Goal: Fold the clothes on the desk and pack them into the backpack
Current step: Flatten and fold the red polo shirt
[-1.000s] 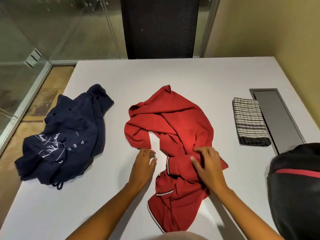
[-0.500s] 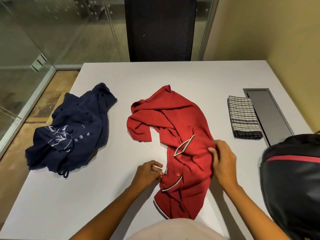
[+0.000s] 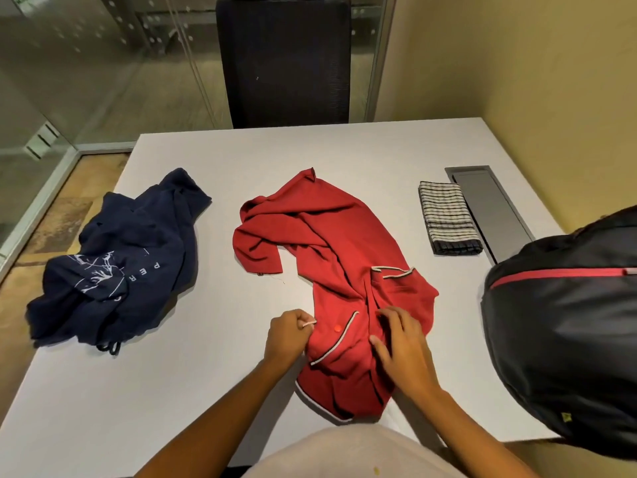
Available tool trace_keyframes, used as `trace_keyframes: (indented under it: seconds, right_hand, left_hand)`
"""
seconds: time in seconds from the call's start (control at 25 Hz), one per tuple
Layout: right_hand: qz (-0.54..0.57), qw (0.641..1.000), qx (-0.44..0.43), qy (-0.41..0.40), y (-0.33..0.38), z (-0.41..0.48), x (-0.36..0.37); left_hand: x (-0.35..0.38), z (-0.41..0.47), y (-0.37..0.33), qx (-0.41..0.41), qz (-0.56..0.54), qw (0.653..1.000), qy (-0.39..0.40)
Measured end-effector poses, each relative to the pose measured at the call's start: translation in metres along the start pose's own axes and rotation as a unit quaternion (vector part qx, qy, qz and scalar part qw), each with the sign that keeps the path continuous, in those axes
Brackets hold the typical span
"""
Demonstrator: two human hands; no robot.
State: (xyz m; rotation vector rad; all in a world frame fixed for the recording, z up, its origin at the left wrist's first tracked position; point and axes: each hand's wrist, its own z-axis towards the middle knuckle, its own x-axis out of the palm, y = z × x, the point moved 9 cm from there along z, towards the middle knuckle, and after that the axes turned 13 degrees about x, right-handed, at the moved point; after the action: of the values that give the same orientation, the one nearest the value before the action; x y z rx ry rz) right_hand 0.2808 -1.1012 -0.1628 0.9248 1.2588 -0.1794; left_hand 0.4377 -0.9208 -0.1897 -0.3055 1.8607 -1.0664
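- Left hand [image 3: 287, 336] fingers [image 3: 299, 319]: curled, pinching the white-piped edge of the red shirt [image 3: 331, 243] at its left side, near the table's [image 3: 310, 150] front edge.
- Right hand [image 3: 405, 350]: fingers loosely bent and spread, lying on top of the shirt's lower middle, thumb out to the left. Pressing the cloth; nothing gripped.
- Red shirt: unfolded and rumpled, centre of table. White piping on the edges, one red button showing between the two hands, pocket-like flap with piping just beyond the right hand. One sleeve bunched out to the far left, far tip pointing toward the chair [image 3: 286, 60].
- Both hands are on the shirt's near end; the far end lies free.
- Navy shirt [image 3: 138, 257]: crumpled heap with white print, left side of table, well apart from the hands.
- Striped cloth [image 3: 448, 219]: folded flat, far right, beside a grey hatch [image 3: 493, 208].
- Backpack [image 3: 565, 339]: black with a red zip line, at the table's right edge, near the right hand but not touching it.
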Motion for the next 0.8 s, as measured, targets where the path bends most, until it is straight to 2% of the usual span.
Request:
trace_keyframes:
  seconds: [0.04, 0.12, 0.16, 0.24, 0.32, 0.4, 0.44, 0.52, 0.6, 0.64, 0.68, 0.76, 0.8]
  right_hand:
    - [-0.028, 0.999, 0.023, 0.007, -0.002, -0.004, 0.01]
    - [-0.034, 0.991, 0.124, 0.024, -0.018, -0.007, 0.018]
    - [-0.008, 0.986, 0.163, 0.021, -0.024, -0.005, 0.013]
    - [0.075, 0.982, 0.172, -0.015, -0.024, 0.004, -0.007]
    - [0.15, 0.98, 0.12, -0.06, -0.006, 0.015, -0.035]
    - [0.169, 0.982, 0.019, -0.077, 0.036, 0.019, -0.057]
    - [0.168, 0.983, -0.032, -0.059, 0.06, 0.017, -0.061]
    - [0.175, 0.978, -0.108, 0.04, 0.109, 0.005, -0.05]
    - [0.193, 0.956, -0.141, 0.172, 0.144, -0.015, -0.025]
    - [0.197, 0.945, -0.145, 0.217, 0.153, -0.023, -0.013]
    - [0.201, 0.938, -0.15, 0.238, 0.155, -0.029, -0.004]
    - [0.216, 0.933, -0.153, 0.246, 0.148, -0.033, 0.004]
    - [0.225, 0.936, -0.151, 0.223, 0.139, -0.031, 0.003]
  left_hand:
    - [0.001, -0.002, 0.0, -0.004, 0.003, 1.0, 0.008]
    - [0.004, -0.009, 0.002, -0.02, 0.013, 0.999, 0.04]
    - [0.005, -0.014, 0.006, -0.032, 0.012, 0.998, 0.059]
    - [0.005, -0.024, 0.011, -0.057, 0.003, 0.994, 0.092]
    - [-0.005, -0.031, 0.007, -0.048, -0.008, 0.997, 0.066]
    - [-0.025, -0.033, -0.016, -0.014, -0.065, 0.998, -0.022]
    - [-0.035, -0.032, -0.031, -0.002, -0.105, 0.993, -0.056]
    - [-0.047, -0.025, -0.056, -0.006, -0.243, 0.967, -0.077]
    - [-0.051, -0.017, -0.061, -0.066, -0.402, 0.911, -0.059]
    - [-0.058, -0.015, -0.055, -0.096, -0.43, 0.896, -0.059]
    - [-0.067, -0.015, -0.045, -0.118, -0.423, 0.896, -0.066]
    - [-0.086, -0.021, -0.022, -0.141, -0.388, 0.907, -0.084]
    - [-0.097, -0.024, -0.01, -0.148, -0.372, 0.91, -0.103]
